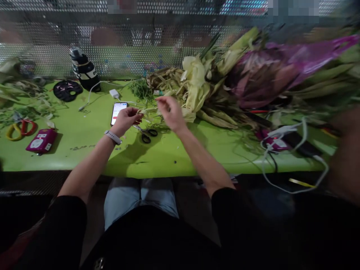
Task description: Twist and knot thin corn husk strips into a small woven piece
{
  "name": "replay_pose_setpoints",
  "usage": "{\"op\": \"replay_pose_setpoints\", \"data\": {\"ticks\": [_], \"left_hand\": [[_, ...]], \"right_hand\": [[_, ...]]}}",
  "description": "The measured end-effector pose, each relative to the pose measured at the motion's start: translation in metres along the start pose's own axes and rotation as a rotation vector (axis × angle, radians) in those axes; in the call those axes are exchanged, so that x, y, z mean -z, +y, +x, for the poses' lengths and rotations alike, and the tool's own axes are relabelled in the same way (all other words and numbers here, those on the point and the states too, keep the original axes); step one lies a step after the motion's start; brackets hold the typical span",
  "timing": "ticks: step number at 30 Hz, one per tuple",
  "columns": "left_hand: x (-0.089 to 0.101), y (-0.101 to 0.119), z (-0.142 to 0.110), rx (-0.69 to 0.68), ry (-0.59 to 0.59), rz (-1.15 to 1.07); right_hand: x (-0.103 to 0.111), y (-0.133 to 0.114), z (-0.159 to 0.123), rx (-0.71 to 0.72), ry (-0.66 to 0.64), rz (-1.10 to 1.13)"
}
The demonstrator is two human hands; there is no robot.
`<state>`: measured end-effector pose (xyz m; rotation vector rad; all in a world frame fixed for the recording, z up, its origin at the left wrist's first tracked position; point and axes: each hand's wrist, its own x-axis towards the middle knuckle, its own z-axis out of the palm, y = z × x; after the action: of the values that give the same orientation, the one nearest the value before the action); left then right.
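The left hand (128, 119) pinches a pale strip (143, 111) between nearly closed fingertips, probably to steady it; the right hand (172, 114) curls half open alongside (whether gripping, I cannot tell). Rightward beyond the grip, a purple bag (261, 80) seems to hold brownish husks; leftward stands a bottle (84, 71), contents hidden

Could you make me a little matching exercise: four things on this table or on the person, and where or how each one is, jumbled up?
1. Phone
2. Dark bottle
3. Pale wristband
4. Purple bag

A. Around the left wrist
B. Lying face up, screen lit
C. Among husks, at the right
D. At the back, near the mesh panel

Pairs: 1-B, 2-D, 3-A, 4-C
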<state>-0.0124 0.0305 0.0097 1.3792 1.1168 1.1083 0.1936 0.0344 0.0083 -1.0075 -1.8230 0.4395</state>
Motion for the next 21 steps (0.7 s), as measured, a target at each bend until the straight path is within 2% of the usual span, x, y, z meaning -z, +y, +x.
{"op": "replay_pose_setpoints", "data": {"ticks": [2, 5, 8, 13, 18, 21], "left_hand": [[0.001, 0.001, 0.002, 0.004, -0.017, 0.024], [0.002, -0.005, 0.003, -0.007, -0.013, 0.07], [0.005, -0.02, 0.004, -0.035, 0.004, 0.071], [0.01, -0.037, -0.002, -0.033, -0.044, 0.085], [0.007, -0.034, -0.011, -0.024, -0.125, 0.022], [0.005, -0.032, -0.013, -0.053, -0.147, 0.052]], "right_hand": [[-0.013, 0.014, 0.0, -0.086, -0.027, 0.031], [-0.032, 0.032, -0.002, -0.213, -0.131, 0.202], [-0.04, 0.04, -0.007, -0.272, -0.122, 0.281], [-0.036, 0.034, -0.015, -0.362, -0.087, 0.409], [-0.034, 0.025, -0.018, -0.31, -0.025, 0.359], [-0.03, 0.019, -0.019, -0.311, -0.047, 0.408]]}}
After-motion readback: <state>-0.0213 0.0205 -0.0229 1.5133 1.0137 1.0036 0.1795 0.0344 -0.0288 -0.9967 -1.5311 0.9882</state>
